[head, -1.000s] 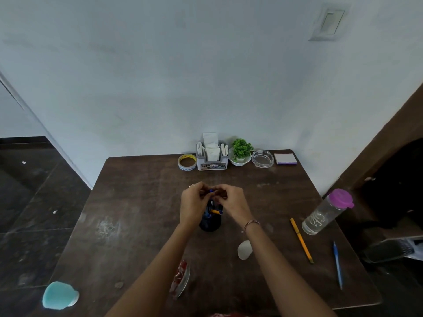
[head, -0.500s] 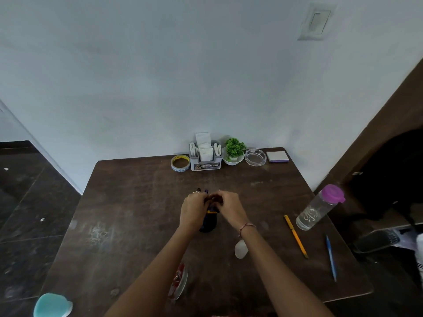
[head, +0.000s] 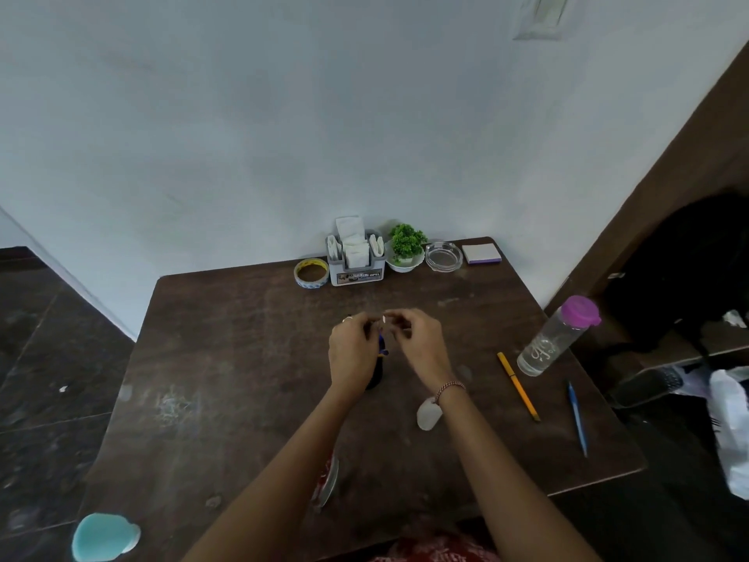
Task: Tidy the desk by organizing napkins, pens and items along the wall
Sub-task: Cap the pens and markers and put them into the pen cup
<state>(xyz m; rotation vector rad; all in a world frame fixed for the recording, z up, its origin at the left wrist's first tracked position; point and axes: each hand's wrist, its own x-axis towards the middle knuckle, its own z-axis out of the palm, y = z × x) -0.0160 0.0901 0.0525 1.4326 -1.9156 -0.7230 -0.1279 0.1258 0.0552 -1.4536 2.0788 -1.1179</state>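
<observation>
A dark pen holder (head: 375,377) stands mid-table with blue pens (head: 381,345) sticking out of it. My left hand (head: 352,356) and my right hand (head: 422,347) meet above it, fingers pinched on the pen tops. What exactly sits between the fingertips is hidden. A yellow pencil (head: 518,386) and a blue pen (head: 577,417) lie loose on the right side. Against the wall stand a grey napkin holder (head: 356,259) with white napkins, a tape roll (head: 311,273), a small green plant (head: 405,247), a glass ashtray (head: 444,256) and a sticky-note pad (head: 481,253).
A clear bottle with a purple lid (head: 555,338) stands near the table's right edge. A small white object (head: 429,416) lies by my right wrist, and a red-and-white item (head: 326,480) under my left forearm. A teal object (head: 103,537) sits at the front left corner.
Both hands stay together over the pen holder, fingers shifting slightly on the pen tops. The view has drifted a little, so the table items sit further left.
</observation>
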